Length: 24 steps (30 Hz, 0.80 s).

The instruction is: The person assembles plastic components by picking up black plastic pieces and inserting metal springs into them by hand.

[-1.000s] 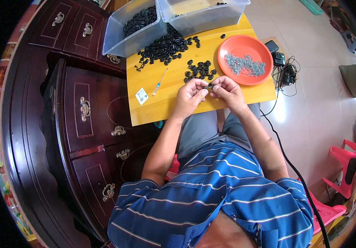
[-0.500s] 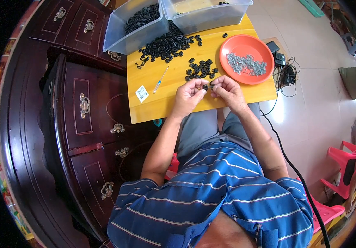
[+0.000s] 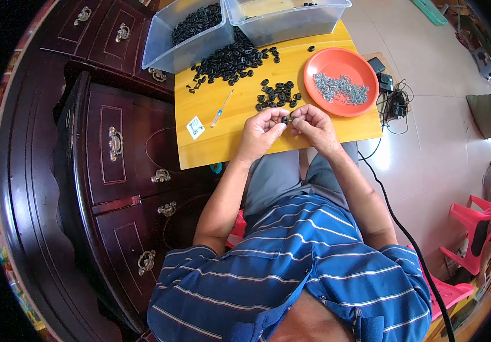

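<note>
Head view: upper centre, left fingers pinch a small black rounded piece over the smooth yellow table, near its lower edge. Right fingers sit just beside it; I cannot tell whether they grip anything. Glossy oval pieces cluster above; upper right, a round orange plate holds thin grey metal bits. I see open room left, toward a white label.

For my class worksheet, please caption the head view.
Left hand pinching a small black piece close to the right hand, near an orange plate of grey pieces.
</note>
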{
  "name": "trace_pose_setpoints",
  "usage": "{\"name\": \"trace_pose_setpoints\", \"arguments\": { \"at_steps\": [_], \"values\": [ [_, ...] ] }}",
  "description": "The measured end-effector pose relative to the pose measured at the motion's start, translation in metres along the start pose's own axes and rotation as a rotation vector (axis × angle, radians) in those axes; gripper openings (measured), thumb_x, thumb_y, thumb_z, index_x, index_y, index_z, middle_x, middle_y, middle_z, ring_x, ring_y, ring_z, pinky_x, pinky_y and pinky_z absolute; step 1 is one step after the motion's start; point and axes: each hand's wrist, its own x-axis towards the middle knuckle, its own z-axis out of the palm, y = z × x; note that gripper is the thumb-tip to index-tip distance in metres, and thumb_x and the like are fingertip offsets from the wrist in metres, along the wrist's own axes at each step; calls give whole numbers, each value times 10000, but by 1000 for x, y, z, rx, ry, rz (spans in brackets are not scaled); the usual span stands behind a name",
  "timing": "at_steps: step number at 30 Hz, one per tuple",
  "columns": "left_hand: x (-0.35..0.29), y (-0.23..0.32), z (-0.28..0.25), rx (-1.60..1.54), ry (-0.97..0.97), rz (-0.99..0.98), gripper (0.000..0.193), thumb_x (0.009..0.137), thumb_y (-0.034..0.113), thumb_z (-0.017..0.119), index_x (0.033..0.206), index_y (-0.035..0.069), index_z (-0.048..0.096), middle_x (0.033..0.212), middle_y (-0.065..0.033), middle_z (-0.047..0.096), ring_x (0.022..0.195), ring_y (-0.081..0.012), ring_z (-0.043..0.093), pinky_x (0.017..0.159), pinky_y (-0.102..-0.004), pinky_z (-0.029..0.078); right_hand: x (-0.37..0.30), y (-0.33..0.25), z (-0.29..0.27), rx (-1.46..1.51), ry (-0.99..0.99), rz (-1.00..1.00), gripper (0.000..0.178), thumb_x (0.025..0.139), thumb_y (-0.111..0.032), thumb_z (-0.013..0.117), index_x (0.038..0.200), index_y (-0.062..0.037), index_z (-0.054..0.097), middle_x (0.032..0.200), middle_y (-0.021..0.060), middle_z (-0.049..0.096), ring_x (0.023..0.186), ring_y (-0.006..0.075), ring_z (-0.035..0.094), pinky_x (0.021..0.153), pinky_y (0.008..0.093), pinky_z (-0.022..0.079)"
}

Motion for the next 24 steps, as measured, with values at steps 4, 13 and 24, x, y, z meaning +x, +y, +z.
{"name": "trace_pose_setpoints", "arguments": {
  "at_steps": [4, 13, 24],
  "values": [
    [0, 1, 0, 52, 3, 11, 279, 905, -29, 645, 1181, 11, 652, 931, 39, 603, 781, -5, 552, 711, -165, 474, 0, -1, 0, -10, 1, 13, 135, 959, -73, 621, 1074, -10, 592, 919, 20, 647, 806, 95, 649, 736, 241, 530],
    [2, 10, 1, 150, -35, 21, 275, 896, -32, 658, 1169, 4, 674, 930, 39, 622, 798, -21, 559, 733, -183, 485, 0, -5, 3, -34, -4, 44, 132, 970, -65, 611, 1084, -2, 584, 914, 35, 648, 806, 109, 648, 776, 253, 549],
    [11, 22, -6, 315, -107, 143, 275, 852, -48, 645, 1109, 16, 718, 822, 5, 614, 678, -40, 556, 627, -207, 473, 5, -10, -1, -54, -34, 152, 157, 974, -107, 639, 1089, -1, 626, 934, 35, 674, 798, 105, 656, 756, 241, 559]
  ]
}}
